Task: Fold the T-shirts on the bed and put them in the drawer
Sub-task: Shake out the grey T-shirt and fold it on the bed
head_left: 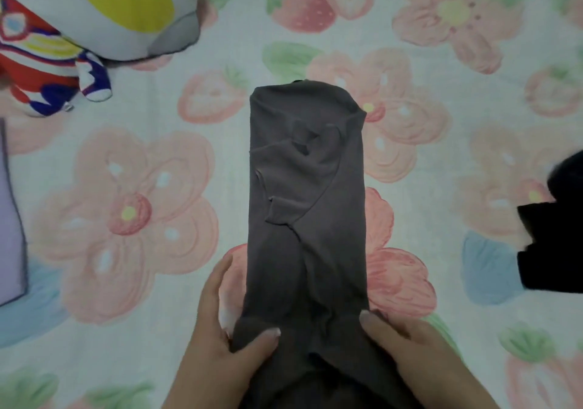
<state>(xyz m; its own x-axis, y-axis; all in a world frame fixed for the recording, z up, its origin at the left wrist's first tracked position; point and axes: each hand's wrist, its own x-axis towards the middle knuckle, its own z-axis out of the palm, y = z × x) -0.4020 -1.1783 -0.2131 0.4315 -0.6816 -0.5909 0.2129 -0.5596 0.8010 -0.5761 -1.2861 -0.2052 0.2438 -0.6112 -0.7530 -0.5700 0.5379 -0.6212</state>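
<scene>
Spreading across the whole view is a bed sheet (148,330) printed with pink flowers, strawberries and green leaves, and it is serving as the work surface. A grey T-shirt (307,194) is lying in the middle of it, folded into a long narrow strip that is running from just above centre down toward 6 o'clock, where its near end is passing out of view at the bottom edge. Creases and a small tucked fold are showing along its upper half.

At about 7 o'clock the left hand (217,330) is holding the near left edge of the strip: its thumb is pressing down on top of the cloth while its fingers are lying along the side of the strip, so the fabric is being pinched between them. At about 5 o'clock the right hand (416,348) is gripping the near right edge, its thumb lying on top of the cloth and its remaining fingers hiding beneath the fabric.

Up at 10 to 11 o'clock a plush toy (120,14) with a grey head, a yellow oval patch and a red, white and blue body is resting on the sheet, well apart from the shirt. At 3 o'clock a black garment (555,244) is lying partly cut off by the right edge. At 9 o'clock a lilac item (9,219) is poking in from the left edge, too cropped to identify.
</scene>
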